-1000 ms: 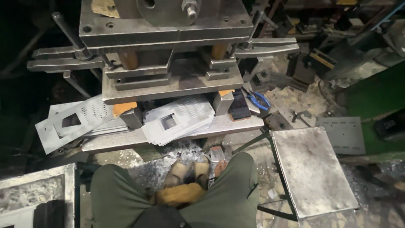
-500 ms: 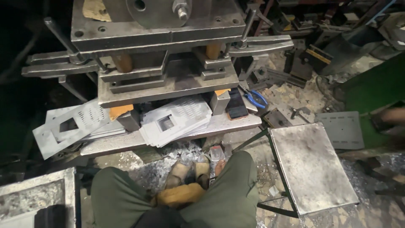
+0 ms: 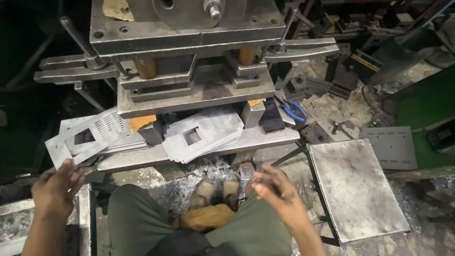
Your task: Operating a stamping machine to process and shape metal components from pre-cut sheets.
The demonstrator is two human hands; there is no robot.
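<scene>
Both hands entered view: left hand [image 3: 57, 187] open near plate [image 3: 90, 137], right hand [image 3: 275, 192] loosely curled, empty. I judged plate thin, stiff, sharp-edged; grip corner.

A thin grey sheet-metal plate [image 3: 85, 137] with a square cut-out and rows of perforations lies tilted atop a stack, its lower corner overhanging the bench edge at left.
</scene>
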